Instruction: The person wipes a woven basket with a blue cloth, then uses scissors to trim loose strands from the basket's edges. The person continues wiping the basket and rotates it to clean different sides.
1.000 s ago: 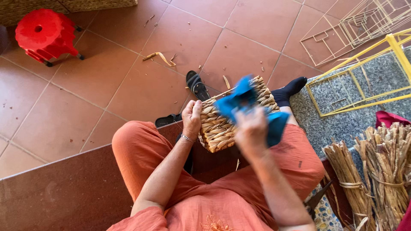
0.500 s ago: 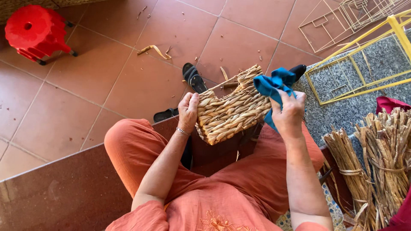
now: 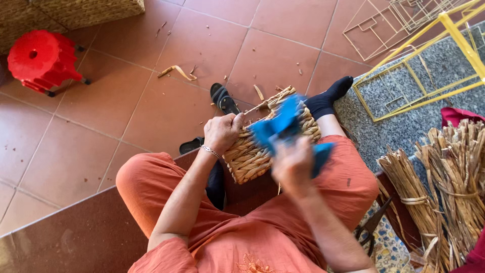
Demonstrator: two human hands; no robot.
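A woven straw basket point(image 3: 252, 154) rests on my lap between my knees, over orange trousers. My left hand point(image 3: 221, 132) grips its near-left edge and holds it steady. My right hand point(image 3: 293, 162) is blurred with motion and is closed on a blue tool with a flat head point(image 3: 279, 124), which lies over the top of the basket's weave. The right part of the basket is hidden behind that hand and the blue tool.
Bundles of dried straw point(image 3: 444, 177) stand at my right. Yellow wire frames point(image 3: 429, 65) lie on a grey stone slab at the upper right. A red plastic stool point(image 3: 40, 60) sits at the upper left, with black sandals point(image 3: 222, 98) and straw scraps on the tiled floor.
My right hand with the blue tool swung out to the right of the basket, then came back down onto its top. My left hand stayed on the basket's edge.
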